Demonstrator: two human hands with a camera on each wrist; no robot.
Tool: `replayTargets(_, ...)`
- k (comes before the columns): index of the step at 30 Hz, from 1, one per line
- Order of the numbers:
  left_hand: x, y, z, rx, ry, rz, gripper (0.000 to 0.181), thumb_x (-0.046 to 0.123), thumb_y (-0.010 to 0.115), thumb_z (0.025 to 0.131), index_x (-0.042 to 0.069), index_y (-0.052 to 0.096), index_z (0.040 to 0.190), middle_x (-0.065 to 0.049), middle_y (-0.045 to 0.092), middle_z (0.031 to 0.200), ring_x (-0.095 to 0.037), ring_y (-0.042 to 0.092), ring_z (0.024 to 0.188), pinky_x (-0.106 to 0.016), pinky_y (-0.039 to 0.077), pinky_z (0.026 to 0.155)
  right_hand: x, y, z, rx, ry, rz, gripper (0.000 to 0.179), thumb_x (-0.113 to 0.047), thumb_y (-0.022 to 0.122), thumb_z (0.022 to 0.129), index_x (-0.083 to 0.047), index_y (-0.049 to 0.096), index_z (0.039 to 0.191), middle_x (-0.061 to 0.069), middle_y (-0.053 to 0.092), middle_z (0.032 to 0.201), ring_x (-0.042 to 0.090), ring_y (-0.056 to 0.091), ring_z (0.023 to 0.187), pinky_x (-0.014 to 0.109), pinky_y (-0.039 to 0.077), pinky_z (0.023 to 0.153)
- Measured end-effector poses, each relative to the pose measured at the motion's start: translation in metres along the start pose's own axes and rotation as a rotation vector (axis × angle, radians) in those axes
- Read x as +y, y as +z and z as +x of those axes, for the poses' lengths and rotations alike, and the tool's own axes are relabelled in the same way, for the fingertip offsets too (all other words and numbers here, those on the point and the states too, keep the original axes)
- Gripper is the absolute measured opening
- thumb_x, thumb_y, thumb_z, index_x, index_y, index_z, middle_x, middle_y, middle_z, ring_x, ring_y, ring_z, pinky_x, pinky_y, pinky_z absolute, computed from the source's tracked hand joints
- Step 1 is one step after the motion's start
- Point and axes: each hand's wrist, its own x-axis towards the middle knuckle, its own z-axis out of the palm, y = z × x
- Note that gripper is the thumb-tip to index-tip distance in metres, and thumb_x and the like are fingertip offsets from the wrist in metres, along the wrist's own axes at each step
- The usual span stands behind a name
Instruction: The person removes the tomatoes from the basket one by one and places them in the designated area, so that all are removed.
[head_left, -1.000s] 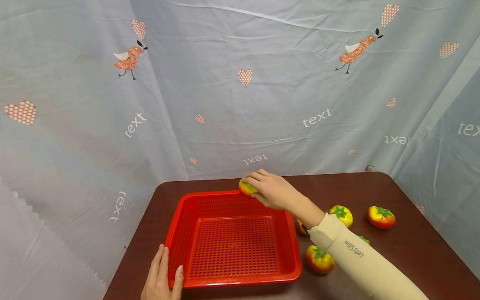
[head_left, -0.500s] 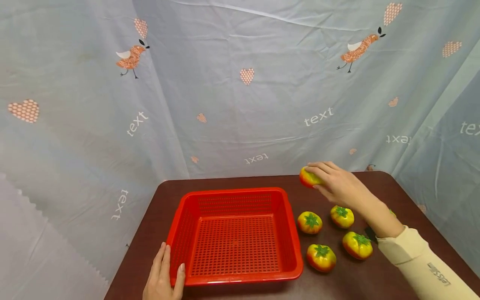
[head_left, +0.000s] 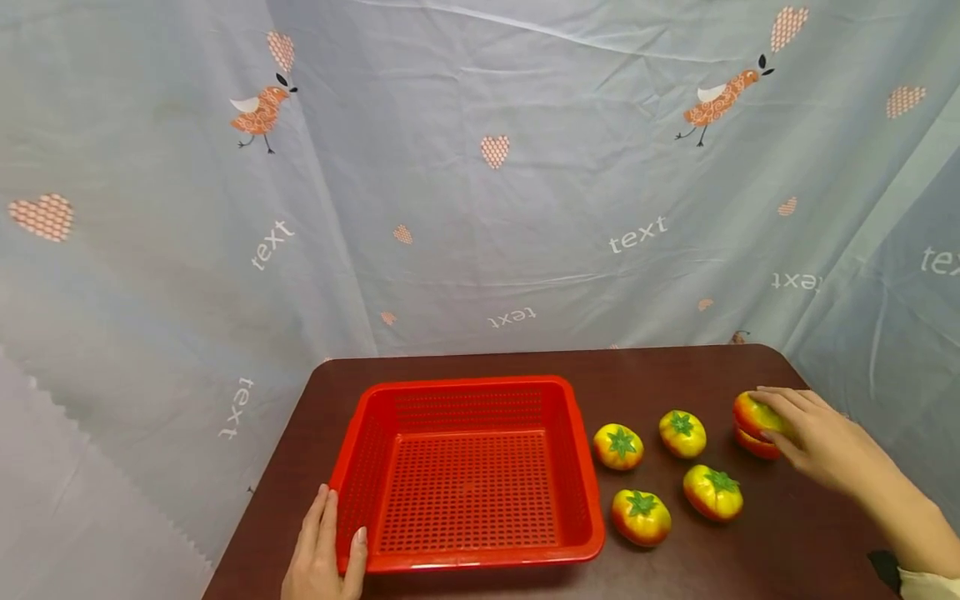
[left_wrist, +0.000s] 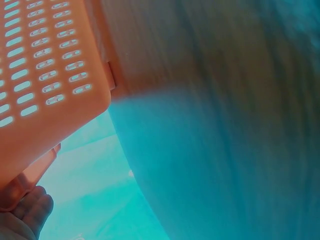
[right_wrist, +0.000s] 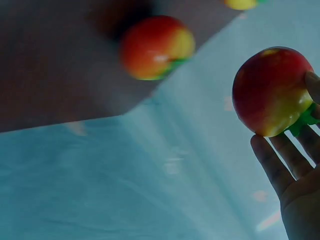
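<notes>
In the head view my right hand (head_left: 832, 442) holds a red-and-yellow tomato (head_left: 756, 412) with fingers and thumb. Another tomato (head_left: 756, 446) lies on the table partly hidden behind it. The right wrist view shows the held tomato (right_wrist: 270, 92) against thumb and fingers, apart from a tomato (right_wrist: 156, 47) over the table. My left hand (head_left: 321, 554) grips the front left corner of a red plastic basket (head_left: 480, 558), thumb over the rim and fingers along the outer side. Its fingertips (left_wrist: 37, 205) show beside the rim in the left wrist view. No fruit lies in the basket.
Several more tomatoes with green leafy tops, such as the near tomato (head_left: 641, 517) and the far tomato (head_left: 682, 434), stand right of the basket. They rest on a dark brown table (head_left: 810, 525). A patterned grey-blue curtain (head_left: 450, 208) hangs behind it.
My right hand has carried the tomato from above the basket's back rim, rightward and then down to the tomato at the table's right side. The left hand has stayed on the basket.
</notes>
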Motion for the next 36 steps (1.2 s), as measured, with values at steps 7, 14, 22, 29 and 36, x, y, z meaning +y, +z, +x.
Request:
replayTargets(7, -0.001, 0.000, 0.001, 0.001, 0.006, -0.005, 0.064, 0.015, 0.069, 0.077, -0.008, 0.053, 0.135, -0.026, 0.053, 0.136, -0.046, 0.060, 0.107, -0.062, 0.052, 0.067, 0.023, 0.023, -0.044, -0.012, 0.048, -0.024, 0.061, 0.000, 0.086, 0.059, -0.006, 0.062, 0.114, 0.015, 0.064, 0.110, 0.034, 0.056, 0.098, 0.044, 0.049, 0.080)
replayTargets(14, -0.002, 0.000, 0.001, 0.008, 0.015, -0.003, 0.063, 0.015, 0.068, 0.078, -0.008, 0.053, 0.134, -0.026, 0.053, 0.136, -0.046, 0.060, 0.107, -0.062, 0.051, 0.067, 0.028, 0.047, -0.068, -0.043, 0.030, -0.021, 0.058, -0.002, 0.088, 0.057, -0.008, 0.065, 0.109, 0.010, 0.067, 0.102, 0.031, 0.062, 0.090, 0.026, 0.045, 0.075)
replayTargets(22, -0.002, 0.000, 0.000, 0.001, 0.011, 0.001, 0.062, 0.015, 0.068, 0.079, -0.008, 0.053, 0.135, -0.026, 0.053, 0.137, -0.046, 0.060, 0.107, -0.062, 0.052, 0.067, 0.026, 0.061, -0.082, -0.105, 0.078, -0.030, 0.055, -0.006, 0.088, 0.059, -0.008, 0.066, 0.109, 0.006, 0.068, 0.102, 0.028, 0.061, 0.090, 0.046, 0.052, 0.071)
replayTargets(29, -0.002, 0.001, -0.001, 0.038, 0.047, -0.011, 0.060, 0.018, 0.066, 0.082, -0.009, 0.053, 0.134, -0.026, 0.054, 0.135, -0.046, 0.060, 0.106, -0.060, 0.051, 0.067, 0.024, 0.062, -0.085, -0.109, 0.111, -0.026, 0.056, -0.006, 0.089, 0.059, -0.007, 0.064, 0.110, 0.007, 0.067, 0.101, 0.028, 0.061, 0.087, 0.046, 0.053, 0.067)
replayTargets(36, 0.000, 0.001, 0.000, 0.013, 0.011, 0.002, 0.063, 0.015, 0.069, 0.078, -0.008, 0.053, 0.134, -0.026, 0.054, 0.136, -0.046, 0.060, 0.106, -0.062, 0.051, 0.067, 0.019, 0.062, -0.088, -0.121, 0.153, -0.021, 0.059, -0.004, 0.088, 0.059, -0.008, 0.062, 0.112, 0.008, 0.067, 0.102, 0.027, 0.062, 0.087, 0.047, 0.053, 0.069)
